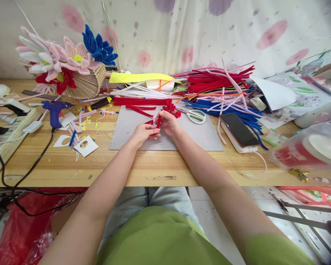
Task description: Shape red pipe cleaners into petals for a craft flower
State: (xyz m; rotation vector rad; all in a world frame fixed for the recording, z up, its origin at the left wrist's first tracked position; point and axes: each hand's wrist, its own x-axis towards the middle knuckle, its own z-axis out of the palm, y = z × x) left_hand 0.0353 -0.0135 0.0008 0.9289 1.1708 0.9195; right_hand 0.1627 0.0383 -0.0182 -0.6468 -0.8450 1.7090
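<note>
Both my hands meet above a grey cutting mat (198,138). Between them is a red pipe cleaner (159,120), roughly upright and apparently doubled. My left hand (146,132) pinches its lower end; my right hand (167,122) grips it higher up. Just behind my right hand lies a bunch of bent red pipe cleaner pieces (169,106). Scissors (196,116) with pale handles rest to the right of it. Cut red lengths (140,109) lie on the mat, with a row of long red pipe cleaners (142,101) along its back edge.
At left are a blue glue gun (54,112), a power strip (13,136), cables and scraps. Fuzzy flowers in a wooden fan-shaped holder (85,82) stand behind. Piled pipe cleaners (217,82), a phone (239,129) on a white block and a bagged cup (311,147) occupy the right.
</note>
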